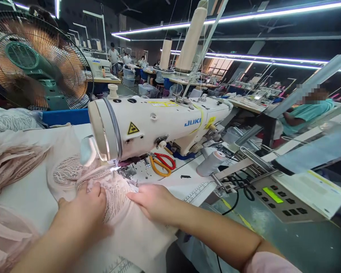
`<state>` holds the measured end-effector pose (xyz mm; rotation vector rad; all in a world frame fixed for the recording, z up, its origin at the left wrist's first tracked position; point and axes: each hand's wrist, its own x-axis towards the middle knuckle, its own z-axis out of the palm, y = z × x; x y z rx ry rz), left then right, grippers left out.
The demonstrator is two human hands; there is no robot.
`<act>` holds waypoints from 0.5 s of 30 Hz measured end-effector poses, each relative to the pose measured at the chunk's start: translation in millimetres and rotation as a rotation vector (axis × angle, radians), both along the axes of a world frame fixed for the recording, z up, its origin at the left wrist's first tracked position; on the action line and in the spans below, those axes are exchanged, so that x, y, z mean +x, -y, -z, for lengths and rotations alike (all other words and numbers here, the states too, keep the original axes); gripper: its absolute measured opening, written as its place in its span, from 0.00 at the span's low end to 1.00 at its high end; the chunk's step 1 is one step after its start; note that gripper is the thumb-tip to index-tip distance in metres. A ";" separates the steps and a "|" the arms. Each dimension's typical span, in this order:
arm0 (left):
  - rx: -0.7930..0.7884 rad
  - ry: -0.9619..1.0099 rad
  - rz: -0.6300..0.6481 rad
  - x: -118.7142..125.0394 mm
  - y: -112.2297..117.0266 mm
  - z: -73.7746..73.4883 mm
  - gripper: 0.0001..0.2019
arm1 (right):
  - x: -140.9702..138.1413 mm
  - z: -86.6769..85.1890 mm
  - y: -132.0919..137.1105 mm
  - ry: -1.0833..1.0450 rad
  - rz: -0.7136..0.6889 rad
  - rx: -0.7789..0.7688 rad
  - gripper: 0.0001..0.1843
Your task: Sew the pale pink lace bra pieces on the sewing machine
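A pale pink lace garment (115, 201) lies on the sewing table and runs under the needle area of a white JUKI sewing machine (165, 121). My left hand (83, 208) is on the lace left of the needle, its fingers curled into the fabric and its thumb out to the side. At the right edge of the lace, my right hand (155, 203) pinches the cloth between thumb and fingers. The fingertips of both hands are partly hidden. Orange-handled and red-handled snips (162, 165) lie behind the needle area, beside the machine.
Stacked pink lace pieces (14, 163) lie at the left. A large fan (36, 60) stands behind them. A grey thread cone (211, 163) and a control panel (278, 197) are on the right. A person in a teal top (309, 113) sits farther back.
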<state>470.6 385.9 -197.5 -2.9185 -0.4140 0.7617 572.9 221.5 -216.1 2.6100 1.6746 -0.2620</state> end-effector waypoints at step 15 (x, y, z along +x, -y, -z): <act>-0.022 0.126 -0.044 22.2 -49.9 22.7 0.47 | 1.1 -22.9 -27.5 -0.046 0.079 -0.239 0.32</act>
